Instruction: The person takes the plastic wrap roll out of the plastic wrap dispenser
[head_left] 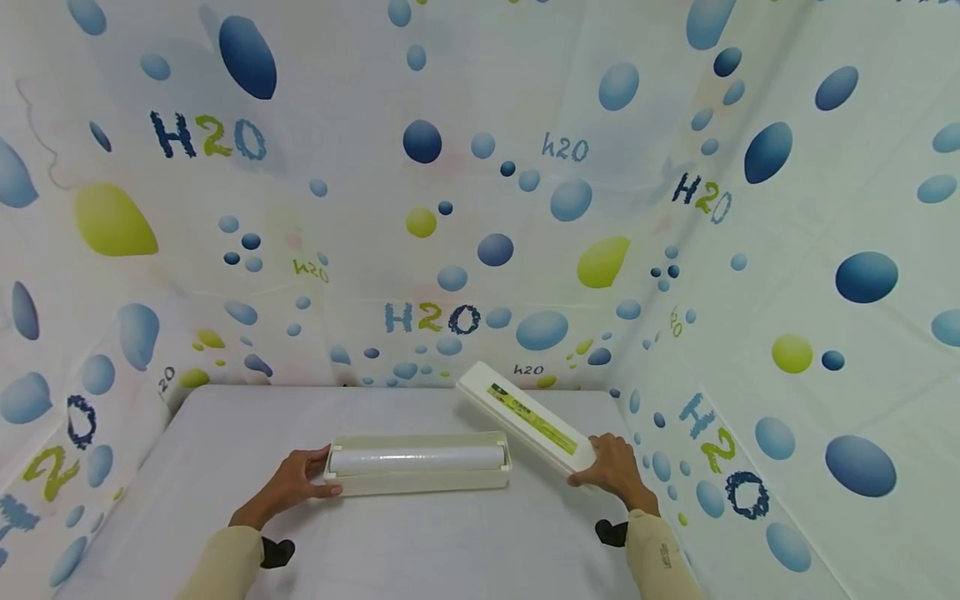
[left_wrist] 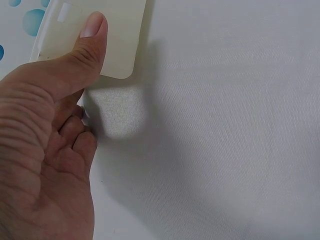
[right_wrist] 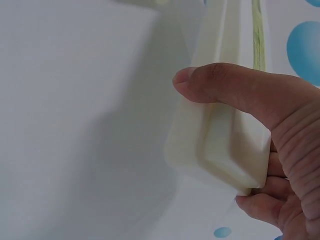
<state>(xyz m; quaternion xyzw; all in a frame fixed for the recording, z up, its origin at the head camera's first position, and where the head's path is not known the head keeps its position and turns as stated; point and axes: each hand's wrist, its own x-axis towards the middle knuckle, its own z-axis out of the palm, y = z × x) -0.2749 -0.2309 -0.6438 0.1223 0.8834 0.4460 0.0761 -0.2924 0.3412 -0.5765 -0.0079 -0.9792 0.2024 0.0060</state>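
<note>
A long cream plastic wrap dispenser box (head_left: 427,484) sits on the table, its top off. Inside it lies a roll of plastic wrap (head_left: 417,457), glossy and whitish. My left hand (head_left: 291,483) grips the box's left end, the thumb pressed flat on the front wall in the left wrist view. In my right hand (head_left: 613,467) is the dispenser's lid (head_left: 527,419), long and white with a yellow-green label. The right hand holds it by its near right end, thumb along one side and fingers beneath. The lid is tilted, its far end pointing up and left beyond the box.
A white cloth-covered table (head_left: 390,550) lies under the box. Behind it and at both sides hang white curtains (head_left: 360,217) printed with blue and green drops and H2O lettering. The right curtain stands close beside the right hand.
</note>
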